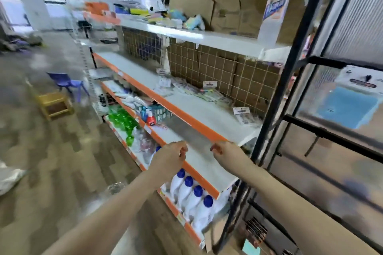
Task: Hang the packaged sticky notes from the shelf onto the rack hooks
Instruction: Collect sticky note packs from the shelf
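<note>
A: What sort of place is this?

B: A shop aisle. A long shelving unit with white boards and orange edges runs from the lower middle of the frame up toward the upper left. The floor point(51, 151) on the left is grey and brown plank pattern, and the whole picture is motion-blurred.

A: And around the shelves?

B: Open cardboard boxes point(228, 6) sit on the top board at upper right. White bottles with blue caps point(192, 190) stand in a row low in the middle, green bottles point(122, 120) further left. A blue chair point(66, 83) and a yellow stool point(53, 103) stand on the floor at left. A black metal frame point(290, 68) with frosted panels fills the right side and cuts in front of the shelf's near end.

A: Where are the packaged sticky notes?

B: The packaged sticky notes point(203, 91) lie flat in a loose heap on the middle shelf point(196, 109), against the wire rack point(228, 74) backed with cardboard. A few packets stand up against the grid, header cards uppermost. The heap's length runs along the shelf; finer detail is too blurred.

A: The hands?

B: Both are in the lower middle, near the orange shelf edge. The left hand point(170, 157) and right hand point(226, 155) have fingers curled, holding nothing I can make out.
</note>
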{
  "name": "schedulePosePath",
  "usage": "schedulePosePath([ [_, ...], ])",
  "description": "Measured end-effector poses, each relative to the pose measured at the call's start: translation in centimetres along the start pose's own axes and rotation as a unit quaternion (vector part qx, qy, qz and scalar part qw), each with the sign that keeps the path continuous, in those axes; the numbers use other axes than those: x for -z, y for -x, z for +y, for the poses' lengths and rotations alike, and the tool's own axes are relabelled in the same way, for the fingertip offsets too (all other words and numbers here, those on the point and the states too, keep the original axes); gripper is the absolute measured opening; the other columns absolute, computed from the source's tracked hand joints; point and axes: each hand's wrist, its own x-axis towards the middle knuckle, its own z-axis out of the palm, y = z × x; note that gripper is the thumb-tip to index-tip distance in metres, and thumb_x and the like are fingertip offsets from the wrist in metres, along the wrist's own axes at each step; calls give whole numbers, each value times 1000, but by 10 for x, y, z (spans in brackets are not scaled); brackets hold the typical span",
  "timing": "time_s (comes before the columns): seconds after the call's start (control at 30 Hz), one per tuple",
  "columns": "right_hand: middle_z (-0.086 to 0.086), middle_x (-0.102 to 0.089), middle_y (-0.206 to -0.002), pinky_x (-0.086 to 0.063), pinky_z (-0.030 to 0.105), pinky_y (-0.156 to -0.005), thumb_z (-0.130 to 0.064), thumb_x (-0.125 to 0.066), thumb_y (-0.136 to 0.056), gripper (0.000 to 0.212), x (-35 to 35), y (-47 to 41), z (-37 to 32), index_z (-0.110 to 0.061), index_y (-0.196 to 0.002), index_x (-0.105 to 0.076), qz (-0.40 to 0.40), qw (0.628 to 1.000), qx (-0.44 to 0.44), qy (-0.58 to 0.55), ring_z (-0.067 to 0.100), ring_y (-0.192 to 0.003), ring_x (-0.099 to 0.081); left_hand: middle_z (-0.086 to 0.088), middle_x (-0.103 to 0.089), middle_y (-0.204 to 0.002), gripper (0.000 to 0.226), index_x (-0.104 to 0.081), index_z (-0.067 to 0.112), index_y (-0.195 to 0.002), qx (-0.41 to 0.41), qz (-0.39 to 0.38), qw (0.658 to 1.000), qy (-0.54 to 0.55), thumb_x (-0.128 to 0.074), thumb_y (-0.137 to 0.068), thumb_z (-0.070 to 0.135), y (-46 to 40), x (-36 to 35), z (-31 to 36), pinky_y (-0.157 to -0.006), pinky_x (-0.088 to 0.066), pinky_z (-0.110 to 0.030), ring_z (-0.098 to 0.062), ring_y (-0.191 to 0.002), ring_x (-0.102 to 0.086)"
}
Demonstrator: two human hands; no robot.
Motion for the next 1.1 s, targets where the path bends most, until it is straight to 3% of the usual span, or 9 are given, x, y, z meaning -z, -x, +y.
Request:
schedulePosePath([
  [0.17, 11, -64, -110, -48, 40, -85, -18, -40, -93, 27, -34, -88, 3, -8, -103, -63, -6, 1000, 10, 13, 29, -102, -58, 0, -62, -113, 26, -57, 21, -116, 11, -13, 998, -56, -42, -95, 16, -79, -1, -42, -78, -47, -32, -21, -101, -59],
  [0.3, 11, -59, -113, -45, 36, -89, -20, -39, -95, 27, -44, -163, 10, -12, -109, -60, -4, 1000, -20, 15, 29, -108, -55, 0, -57, -125, 32, -53, 24, -125, -3, -48, 993, -106, -39, -96, 20, -154, -3, -61, -86, -48, -33, -21, -113, -54],
  [0.5, 8, -54, -123, -44, 35, -94, -15, -39, -95, 31, -48, -254, 23, -14, -119, -59, 1, 997, -74, 29, 27, -116, -51, -4, -61, -112, 27, -55, 18, -116, -35, -25, 994, -101, -40, -93, 18, -246, -10, -80, -75, -48, -33, -26, -101, -58],
  [0.6, 6, -51, -127, -41, 32, -96, -13, -38, -96, 34, -53, -287, 32, -15, -123, -57, 8, 994, -99, 38, 24, -119, -48, -3, -59, -117, 32, -53, 18, -122, -45, -42, 994, -93, -40, -93, 16, -287, -19, -95, -81, -49, -34, -24, -108, -54],
  [0.87, 2, -45, -136, -34, 29, -101, -13, -37, -97, 36, -66, -386, 55, -16, -130, -51, 94, 978, -166, 87, 21, -127, -40, -5, -51, -129, 36, -45, 18, -130, -87, -114, 984, -103, -40, -94, 15, -418, -37, -140, -95, -39, -38, -23, -124, -41],
  [0.97, 6, -45, -137, -38, 34, -100, -14, -39, -95, 39, -63, -429, 53, -15, -133, -47, 110, 966, -203, 112, 25, -125, -43, -7, -49, -129, 37, -43, 15, -130, -119, -133, 978, -107, -39, -94, 12, -467, -34, -152, -93, -40, -39, -24, -124, -40],
  [1.1, 9, -26, -152, -32, 43, -108, -25, -43, -96, 52, -58, -483, 58, -17, -146, -29, 79, 960, -227, 145, 28, -140, -26, -11, -49, -128, 36, -43, 11, -129, -165, -139, 965, -149, -41, -93, 11, -523, -32, -158, -92, -43, -40, -27, -120, -44],
])
